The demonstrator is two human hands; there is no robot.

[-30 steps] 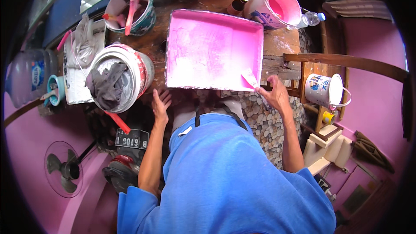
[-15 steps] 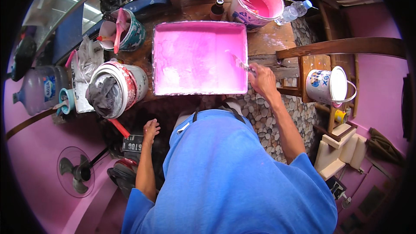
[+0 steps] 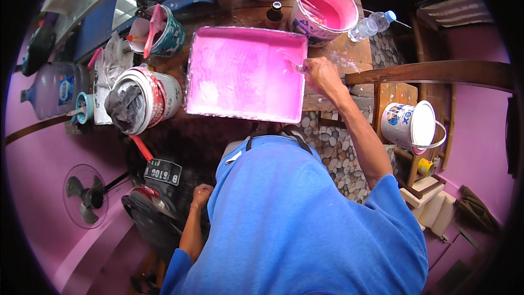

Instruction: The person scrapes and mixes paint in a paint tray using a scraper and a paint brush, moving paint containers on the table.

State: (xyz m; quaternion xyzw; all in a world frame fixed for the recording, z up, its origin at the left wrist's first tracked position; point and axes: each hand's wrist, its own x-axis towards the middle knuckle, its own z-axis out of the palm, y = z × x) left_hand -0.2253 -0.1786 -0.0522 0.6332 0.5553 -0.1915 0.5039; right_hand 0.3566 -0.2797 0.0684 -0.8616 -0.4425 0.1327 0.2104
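Desk (image 3: 357, 54), pink tray (image 3: 246, 118).
Right hand (image 3: 323, 74), arm (image 3: 363, 131) outstretched, closed round a scraper (image 3: 297, 67); left hand (image 3: 202, 194) low, loosely fisted, seemingly empty; white bucket (image 3: 397, 132) bears printed label (image 3: 401, 114).

Open air hangs over the middle and left of a shallow pink paint tray (image 3: 245, 116), while a right hand (image 3: 323, 76) fills the space at its right rim. A white pail (image 3: 171, 95) crowds the left side; a dark bottle (image 3: 274, 16) and pink-paint bucket (image 3: 307, 28) obstruct the far edge. Room remains between tray and blue shirt (image 3: 305, 202).
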